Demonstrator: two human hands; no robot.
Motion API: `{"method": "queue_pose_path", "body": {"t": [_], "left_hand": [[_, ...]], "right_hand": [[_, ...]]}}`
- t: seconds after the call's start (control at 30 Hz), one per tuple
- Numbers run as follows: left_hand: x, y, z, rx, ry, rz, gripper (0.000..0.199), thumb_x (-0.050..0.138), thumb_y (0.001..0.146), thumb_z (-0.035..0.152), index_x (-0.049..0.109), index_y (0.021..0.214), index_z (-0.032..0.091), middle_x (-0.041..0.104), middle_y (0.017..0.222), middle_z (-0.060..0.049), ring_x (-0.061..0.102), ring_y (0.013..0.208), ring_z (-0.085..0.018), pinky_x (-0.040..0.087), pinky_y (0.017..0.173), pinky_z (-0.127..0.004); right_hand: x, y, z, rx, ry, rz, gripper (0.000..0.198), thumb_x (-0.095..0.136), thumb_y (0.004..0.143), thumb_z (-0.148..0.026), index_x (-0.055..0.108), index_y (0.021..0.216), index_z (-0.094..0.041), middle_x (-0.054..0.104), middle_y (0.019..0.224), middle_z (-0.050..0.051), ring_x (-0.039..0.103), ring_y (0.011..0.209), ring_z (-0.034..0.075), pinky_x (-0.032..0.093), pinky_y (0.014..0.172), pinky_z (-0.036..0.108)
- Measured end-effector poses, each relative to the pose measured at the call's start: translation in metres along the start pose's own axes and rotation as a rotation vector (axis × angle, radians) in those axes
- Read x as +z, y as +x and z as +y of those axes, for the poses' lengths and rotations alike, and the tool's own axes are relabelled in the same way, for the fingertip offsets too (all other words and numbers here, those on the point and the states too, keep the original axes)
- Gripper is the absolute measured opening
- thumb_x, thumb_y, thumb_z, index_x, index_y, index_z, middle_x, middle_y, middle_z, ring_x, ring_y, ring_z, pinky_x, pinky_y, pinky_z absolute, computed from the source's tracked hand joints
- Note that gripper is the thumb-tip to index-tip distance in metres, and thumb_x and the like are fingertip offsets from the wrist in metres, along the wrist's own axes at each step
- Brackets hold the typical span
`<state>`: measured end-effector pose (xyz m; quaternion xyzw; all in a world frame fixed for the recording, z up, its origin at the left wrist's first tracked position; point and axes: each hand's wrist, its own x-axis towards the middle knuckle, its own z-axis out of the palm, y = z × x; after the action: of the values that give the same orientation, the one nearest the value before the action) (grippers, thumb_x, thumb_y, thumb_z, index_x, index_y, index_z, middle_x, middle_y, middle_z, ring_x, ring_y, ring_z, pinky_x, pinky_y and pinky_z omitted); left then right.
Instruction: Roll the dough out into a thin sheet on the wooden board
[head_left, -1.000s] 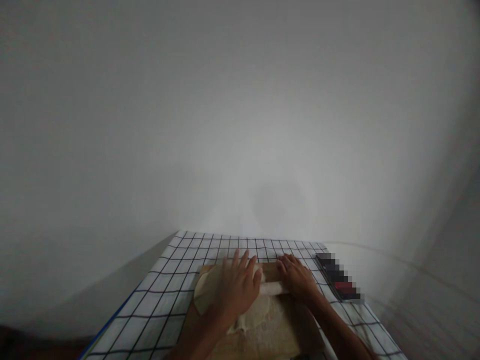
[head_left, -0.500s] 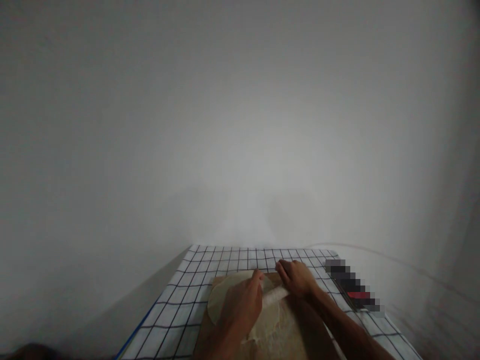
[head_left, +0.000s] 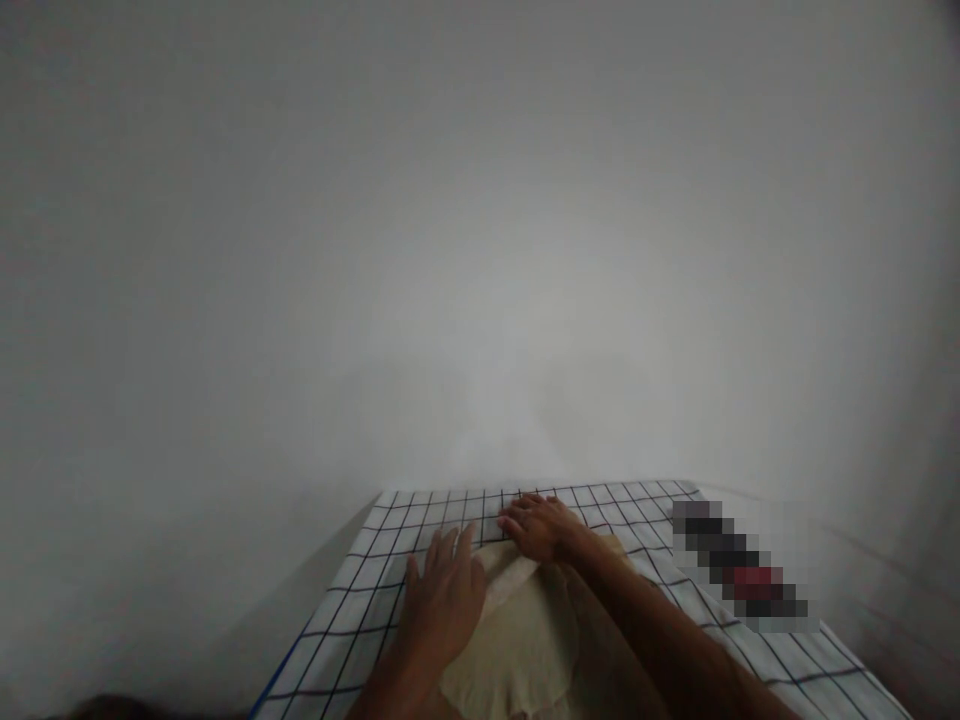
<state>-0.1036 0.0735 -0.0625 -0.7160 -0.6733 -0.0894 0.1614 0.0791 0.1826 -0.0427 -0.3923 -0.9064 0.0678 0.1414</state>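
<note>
A wide, thin sheet of pale dough [head_left: 517,640] lies on a wooden board [head_left: 611,665]. Across its far part runs a light rolling pin [head_left: 508,583], tilted so that its right end is farther away. My left hand [head_left: 444,592] rests palm down at the pin's left end, fingers stretched and spread. At the other end, my right hand [head_left: 541,526] lies flat over the pin with its fingers extended. Both hands cover the pin's ends, so only its middle shows. The far edge of the dough shows just beyond the pin.
A white tablecloth with a dark grid [head_left: 352,600] covers the table around the board. On the right side is a blurred-out dark and red patch [head_left: 739,570]. Behind the table rises a plain pale wall [head_left: 480,250].
Both hands have gone from curled round the pin to flat, outstretched fingers. The right hand has moved left and farther away; the left hand has shifted left. The dough's position under the pin has changed.
</note>
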Motion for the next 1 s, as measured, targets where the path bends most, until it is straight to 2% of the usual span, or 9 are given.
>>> {"method": "queue_pose_path", "body": {"t": [0.23,0.43,0.63,0.8,1.0], "left_hand": [[0.004,-0.006,0.003,0.012,-0.038,0.015,0.053,0.034,0.097,0.026,0.041,0.149,0.017,0.046,0.152,-0.014,0.035,0.144,-0.036,0.034,0.110,-0.063],[0.005,-0.014,0.011,0.025,-0.072,0.073,0.052,0.034,0.099,0.030,0.044,0.148,0.019,0.046,0.152,-0.012,0.035,0.144,-0.035,0.030,0.113,-0.062],[-0.003,-0.019,0.016,0.065,-0.082,0.128,0.050,0.036,0.098,0.031,0.048,0.145,0.018,0.048,0.151,-0.013,0.037,0.143,-0.036,0.029,0.114,-0.064],[-0.009,-0.021,0.021,0.080,-0.103,0.163,0.049,0.037,0.097,0.030,0.051,0.143,0.019,0.050,0.149,-0.012,0.038,0.143,-0.035,0.030,0.114,-0.062],[-0.020,-0.027,0.020,0.131,-0.169,0.184,0.046,0.039,0.095,0.026,0.056,0.138,0.021,0.050,0.149,-0.010,0.037,0.143,-0.033,0.030,0.115,-0.060]], "right_hand": [[0.001,-0.017,-0.007,0.052,0.002,0.031,0.054,0.020,0.104,-0.053,0.056,0.137,-0.031,0.056,0.144,0.006,0.042,0.139,0.026,0.034,0.110,0.050],[0.001,-0.037,-0.010,0.098,0.003,0.050,0.053,0.020,0.105,-0.051,0.057,0.136,-0.031,0.060,0.140,0.005,0.048,0.134,0.024,0.032,0.111,0.049],[-0.001,-0.054,-0.015,0.142,-0.011,0.037,0.055,0.019,0.105,-0.051,0.057,0.137,-0.029,0.058,0.142,0.008,0.047,0.135,0.027,0.027,0.113,0.055],[-0.005,-0.073,-0.021,0.168,-0.035,0.017,0.052,0.022,0.105,-0.047,0.055,0.139,-0.027,0.057,0.143,0.009,0.048,0.135,0.025,0.030,0.113,0.052],[-0.004,-0.093,-0.033,0.243,-0.111,0.025,0.048,0.027,0.104,-0.041,0.052,0.143,-0.024,0.048,0.150,0.010,0.039,0.142,0.025,0.030,0.114,0.050]]}}
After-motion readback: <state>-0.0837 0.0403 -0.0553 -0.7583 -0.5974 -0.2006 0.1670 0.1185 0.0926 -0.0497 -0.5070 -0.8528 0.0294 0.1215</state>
